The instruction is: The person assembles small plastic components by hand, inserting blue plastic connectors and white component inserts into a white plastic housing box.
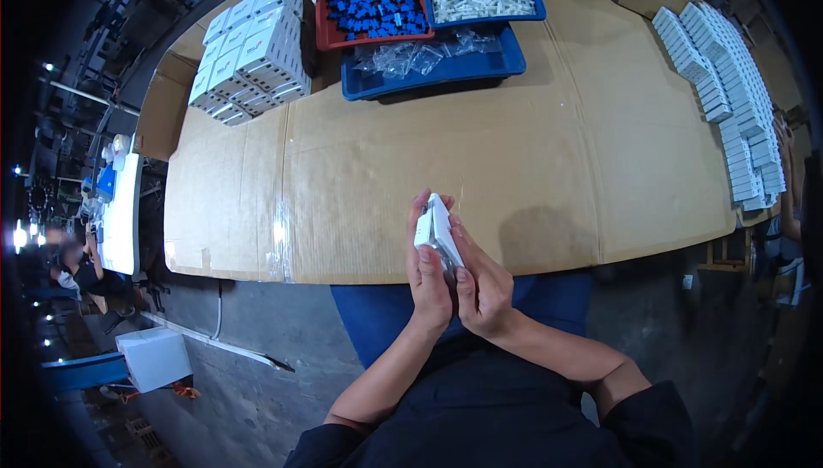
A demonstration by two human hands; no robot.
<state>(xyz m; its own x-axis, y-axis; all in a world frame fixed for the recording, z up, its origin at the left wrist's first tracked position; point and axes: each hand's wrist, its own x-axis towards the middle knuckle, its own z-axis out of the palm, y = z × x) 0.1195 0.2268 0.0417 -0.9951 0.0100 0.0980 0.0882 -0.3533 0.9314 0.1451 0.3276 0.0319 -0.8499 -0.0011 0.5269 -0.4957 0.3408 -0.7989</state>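
Note:
Above the near edge of the cardboard-covered table, both my hands close around a small white box-shaped piece [441, 232]. My left hand [430, 295] wraps its left side, with the thumb lying along the near face. Against the right side presses my right hand [485, 290], its fingers reaching up along the edge. The piece is tilted, and a narrow gap or seam runs between its two white parts. The palms hide its lower end. Its exact kind I cannot make out.
Stacked white boxes [257, 48] stand at the back left. A red bin [324, 27] holds blue plastic parts; a blue bin [536, 5] holds white parts. Another blue bin [364, 87] contains clear small pieces. Rows of white units [729, 99] line the right edge. Someone sits far left.

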